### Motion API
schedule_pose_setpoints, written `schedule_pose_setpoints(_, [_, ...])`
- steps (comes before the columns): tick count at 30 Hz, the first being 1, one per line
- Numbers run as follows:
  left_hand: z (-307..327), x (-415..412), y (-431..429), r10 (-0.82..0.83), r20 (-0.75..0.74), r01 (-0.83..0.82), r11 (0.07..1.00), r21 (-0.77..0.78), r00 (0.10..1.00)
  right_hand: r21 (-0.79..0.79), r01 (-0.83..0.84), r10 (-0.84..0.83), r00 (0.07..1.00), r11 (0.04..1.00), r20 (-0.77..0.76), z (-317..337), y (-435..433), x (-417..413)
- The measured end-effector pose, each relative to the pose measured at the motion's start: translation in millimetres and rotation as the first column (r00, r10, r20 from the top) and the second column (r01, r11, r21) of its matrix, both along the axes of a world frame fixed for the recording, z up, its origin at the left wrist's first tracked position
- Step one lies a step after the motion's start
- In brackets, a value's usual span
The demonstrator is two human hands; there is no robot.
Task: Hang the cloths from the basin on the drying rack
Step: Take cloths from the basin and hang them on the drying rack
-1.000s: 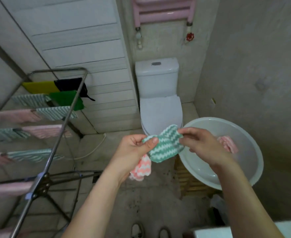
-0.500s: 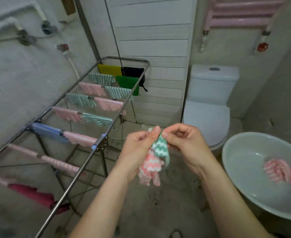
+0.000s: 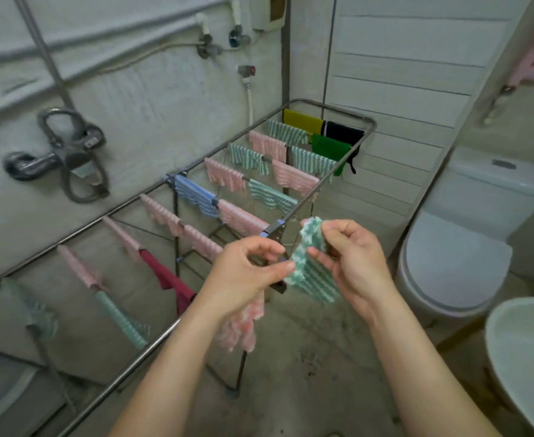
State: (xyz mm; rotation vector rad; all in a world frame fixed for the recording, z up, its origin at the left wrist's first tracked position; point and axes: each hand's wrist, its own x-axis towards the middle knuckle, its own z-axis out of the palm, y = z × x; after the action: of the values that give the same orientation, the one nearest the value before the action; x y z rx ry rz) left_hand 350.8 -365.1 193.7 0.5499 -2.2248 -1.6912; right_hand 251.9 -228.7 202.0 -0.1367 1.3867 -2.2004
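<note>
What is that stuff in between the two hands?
A green-and-white cloth, seen in the head view. The left hand pinches one edge and the right hand holds the other.

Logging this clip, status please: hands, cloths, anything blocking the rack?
Left hand, right hand both pinch green cloth. Left also holds pink cloth. Neither hung yet. Nothing between them and drying rack.
</note>
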Motion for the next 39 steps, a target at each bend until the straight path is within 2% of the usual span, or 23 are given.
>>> schedule_pose_setpoints(3, [0.0, 3.6, 0.1, 0.108, 0.028, -0.090, 0.924, -0.373, 0.994, -0.087, -0.127, 0.134, 0.988, 0.988, 0.080, 6.1, -17.9, 12.8])
schedule_pose_setpoints(5, [-1.1, 6.9, -2.7, 0.179, -0.007, -0.165, 0.887, -0.431, 0.984, -0.149, -0.158, 0.183, 0.969, 0.976, 0.169, 8.2, -27.8, 20.2])
schedule_pose_setpoints(8, [-9.0, 18.9, -13.8, 0.193, -0.049, -0.199, 0.948, -0.246, 0.980, -0.247, -0.182, 0.248, 0.931, 0.952, 0.269, 8.3, -37.3, 28.2])
schedule_pose_setpoints(12, [-13.9, 39.4, -29.5, 0.149, -0.011, -0.149, 0.989, -0.020, 0.989, -0.250, -0.253, 0.325, 0.894, 0.935, 0.309, 2.6, -50.3, 38.1])
schedule_pose_setpoints(14, [-10.7, 45.5, -34.9, 0.134, -0.014, -0.133, 0.990, 0.054, 0.991, -0.189, -0.326, 0.365, 0.901, 0.926, 0.234, 1.7, -52.0, 40.3])
schedule_pose_setpoints(16, [-8.1, 55.1, -42.9, 0.119, -0.011, -0.118, 0.990, 0.071, 0.993, -0.027, -0.472, 0.472, 0.881, 0.881, 0.032, 2.4, -55.0, 42.2])
schedule_pose_setpoints(18, [-3.6, 62.8, -49.4, 0.078, 0.004, -0.078, 0.995, 0.064, 0.997, 0.236, -0.572, 0.617, 0.752, 0.786, -0.232, 5.0, -58.4, 40.1])
schedule_pose_setpoints(19, [-1.4, 66.4, -52.5, 0.070, 0.008, -0.070, 0.996, 0.055, 0.998, 0.384, -0.563, 0.679, 0.647, 0.732, -0.347, 7.9, -61.9, 39.9])
schedule_pose_setpoints(21, [4.2, 73.7, -58.3, 0.104, 0.022, -0.104, 0.994, 0.022, 0.994, 0.591, -0.473, 0.755, 0.458, 0.654, -0.469, 14.1, -75.3, 40.1])
schedule_pose_setpoints(24, [8.7, 87.3, -65.9, 0.169, 0.092, -0.165, 0.985, -0.051, 0.981, 0.725, -0.300, 0.784, 0.264, 0.620, -0.561, 21.6, -97.8, 39.8])
schedule_pose_setpoints(27, [11.1, 99.5, -73.1, 0.212, 0.181, -0.151, 0.941, -0.302, 0.960, 0.819, -0.005, 0.818, 0.045, 0.574, -0.573, 20.1, -110.2, 35.2])
schedule_pose_setpoints(29, [12.8, 110.5, -81.1, 0.315, 0.187, -0.201, 0.866, -0.458, 0.931, 0.818, 0.038, 0.819, -0.015, 0.574, -0.574, 18.6, -121.8, 35.1])
schedule_pose_setpoints(31, [12.6, 122.3, -86.6, 0.419, 0.181, -0.262, 0.793, -0.549, 0.890, 0.794, 0.038, 0.794, -0.011, 0.607, -0.607, 17.1, -131.9, 38.0])
schedule_pose_setpoints(32, [11.6, 127.9, -88.4, 0.471, 0.154, -0.319, 0.769, -0.554, 0.868, 0.771, 0.019, 0.771, 0.011, 0.637, -0.637, 18.0, -136.3, 39.0])
schedule_pose_setpoints(33, [9.0, 135.5, -90.5, 0.527, 0.115, -0.395, 0.747, -0.535, 0.842, 0.746, -0.052, 0.747, 0.071, 0.664, -0.661, 18.8, -141.5, 41.5])
schedule_pose_setpoints(34, [6.9, 143.8, -93.2, 0.580, 0.073, -0.476, 0.727, -0.496, 0.811, 0.709, -0.171, 0.729, 0.177, 0.684, -0.661, 19.6, -147.3, 45.2])
schedule_pose_setpoints(36, [5.8, 156.6, -98.4, 0.660, 0.010, -0.614, 0.704, -0.357, 0.751, 0.610, -0.424, 0.743, 0.382, 0.670, -0.550, 21.6, -157.1, 51.6])
schedule_pose_setpoints(37, [7.1, 161.5, -100.2, 0.692, -0.009, -0.669, 0.694, -0.265, 0.721, 0.555, -0.527, 0.765, 0.432, 0.644, -0.478, 22.2, -161.4, 54.7])
schedule_pose_setpoints(39, [12.5, 174.1, -101.8, 0.742, -0.042, -0.741, 0.663, -0.103, 0.669, 0.452, -0.686, 0.819, 0.439, 0.571, -0.369, 21.3, -171.0, 61.3])
